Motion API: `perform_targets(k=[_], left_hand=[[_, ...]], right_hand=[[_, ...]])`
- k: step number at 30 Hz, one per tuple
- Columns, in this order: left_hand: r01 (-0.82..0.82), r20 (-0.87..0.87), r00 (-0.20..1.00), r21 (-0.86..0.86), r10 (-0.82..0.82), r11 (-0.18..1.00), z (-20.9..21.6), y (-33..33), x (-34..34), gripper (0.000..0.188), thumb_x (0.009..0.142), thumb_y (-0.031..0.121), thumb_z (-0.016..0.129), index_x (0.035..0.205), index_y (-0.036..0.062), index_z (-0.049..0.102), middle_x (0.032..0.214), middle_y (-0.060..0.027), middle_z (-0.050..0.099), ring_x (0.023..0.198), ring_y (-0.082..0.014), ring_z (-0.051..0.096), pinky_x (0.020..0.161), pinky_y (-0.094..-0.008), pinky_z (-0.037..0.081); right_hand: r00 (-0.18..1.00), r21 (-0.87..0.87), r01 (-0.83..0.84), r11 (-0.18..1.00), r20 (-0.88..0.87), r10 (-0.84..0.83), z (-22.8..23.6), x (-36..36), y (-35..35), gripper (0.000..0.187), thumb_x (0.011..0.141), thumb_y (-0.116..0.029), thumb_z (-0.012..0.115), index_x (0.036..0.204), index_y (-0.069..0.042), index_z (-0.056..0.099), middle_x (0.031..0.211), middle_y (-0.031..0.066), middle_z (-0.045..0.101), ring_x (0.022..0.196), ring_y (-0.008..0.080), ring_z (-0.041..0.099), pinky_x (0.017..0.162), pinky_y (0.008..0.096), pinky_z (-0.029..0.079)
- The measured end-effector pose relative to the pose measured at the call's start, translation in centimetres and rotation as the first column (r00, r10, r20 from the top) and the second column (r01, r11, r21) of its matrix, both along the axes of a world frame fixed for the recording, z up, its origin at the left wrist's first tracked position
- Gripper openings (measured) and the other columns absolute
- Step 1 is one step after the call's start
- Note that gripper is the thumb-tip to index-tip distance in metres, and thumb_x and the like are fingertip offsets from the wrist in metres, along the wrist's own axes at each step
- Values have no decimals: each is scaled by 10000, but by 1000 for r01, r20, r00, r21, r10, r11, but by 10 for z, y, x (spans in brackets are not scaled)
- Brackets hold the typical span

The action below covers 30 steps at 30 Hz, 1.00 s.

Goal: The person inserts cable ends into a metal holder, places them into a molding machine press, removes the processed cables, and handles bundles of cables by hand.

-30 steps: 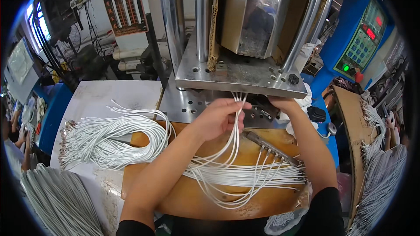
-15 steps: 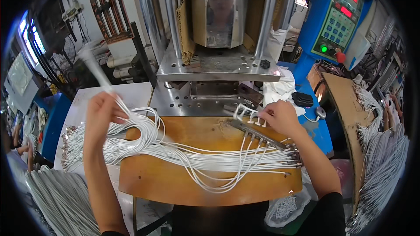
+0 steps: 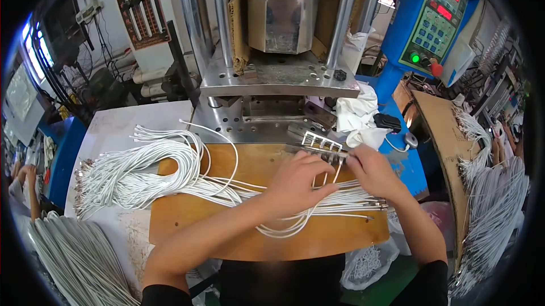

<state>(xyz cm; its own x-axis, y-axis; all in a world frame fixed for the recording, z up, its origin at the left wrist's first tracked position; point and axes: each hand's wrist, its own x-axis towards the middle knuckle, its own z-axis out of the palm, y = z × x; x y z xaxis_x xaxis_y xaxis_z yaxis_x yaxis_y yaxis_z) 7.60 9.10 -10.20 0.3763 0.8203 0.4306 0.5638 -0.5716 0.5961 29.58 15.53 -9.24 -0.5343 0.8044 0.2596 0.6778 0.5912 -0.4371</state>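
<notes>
My left hand (image 3: 301, 184) reaches across the wooden board, its fingers curled over a slotted metal bar (image 3: 293, 149) from the near side. My right hand (image 3: 372, 171) closes its thumb and fingers at the right end of a white plastic frame (image 3: 322, 142), right by the bar; its exact grip is partly hidden. The frame has several crosspieces and sits along the bar's far side. White cables (image 3: 284, 231) run from the bar and loop toward me. A bundle of white cables (image 3: 187, 164) lies across the board, bent back at the left.
Beyond the wooden board (image 3: 198, 232) stands a press with a steel plate (image 3: 272, 86). A blue control box (image 3: 392, 39) is at the right. White cloth (image 3: 357, 110) lies beside the press. Grey cables (image 3: 79, 260) hang lower left; a plastic bag (image 3: 369, 263) holds small white parts.
My left hand has let go of the blurred cable ends at the far left and moved right to the metal bar. The right hand has lowered the white frame to the bar.
</notes>
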Motion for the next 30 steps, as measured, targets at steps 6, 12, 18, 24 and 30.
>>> perform_targets(k=[6, 12, 18, 24, 30], left_hand=[[61, -29, 998, 30, -61, 998, -7, 18, -13, 193, 882, 220, 584, 793, 49, 571, 764, -106, 542, 795, -306, 544, 715, -405, 426], [-55, -192, 970, 435, 152, 899, -17, 97, -47, 148, 839, 164, 571, 755, 44, 590, 745, -128, 572, 746, -326, 569, 692, -429, 456], [-207, -79, 974, 79, 213, 975, -17, 107, -73, 185, 853, 191, 586, 772, 28, 617, 742, -162, 612, 727, -371, 599, 702, -445, 488], [-273, -110, 948, 190, 297, 943, -6, 104, -82, 194, 853, 206, 590, 874, 19, 638, 855, -170, 631, 833, -359, 610, 773, -443, 487], [-429, -319, 746, 442, 585, 788, -38, 114, -92, 287, 871, 266, 549, 1049, 60, 641, 951, -191, 656, 923, -338, 639, 842, -454, 486]], right_hand=[[991, -126, -98, 987, -98, 86, 12, -34, 86, 259, 921, -207, 520, 929, 38, 603, 855, 214, 593, 841, 353, 581, 779, 399, 447], [976, -81, -19, 997, -217, 1, -30, -93, 162, 309, 929, -228, 531, 1145, -12, 574, 1134, 147, 587, 1078, 296, 533, 973, 367, 406], [987, 176, 54, 983, 139, -79, -57, -84, 216, 319, 918, -231, 525, 1168, -38, 572, 1172, 157, 574, 1113, 306, 522, 992, 380, 402], [896, 124, -56, 991, 444, -5, -27, -95, 197, 311, 919, -207, 466, 1176, -48, 542, 1190, 179, 557, 1107, 322, 523, 1003, 401, 397], [984, 105, -170, 980, 69, 163, -46, -120, 146, 308, 910, -188, 457, 1160, -39, 559, 1157, 205, 569, 1104, 375, 520, 998, 431, 384]])
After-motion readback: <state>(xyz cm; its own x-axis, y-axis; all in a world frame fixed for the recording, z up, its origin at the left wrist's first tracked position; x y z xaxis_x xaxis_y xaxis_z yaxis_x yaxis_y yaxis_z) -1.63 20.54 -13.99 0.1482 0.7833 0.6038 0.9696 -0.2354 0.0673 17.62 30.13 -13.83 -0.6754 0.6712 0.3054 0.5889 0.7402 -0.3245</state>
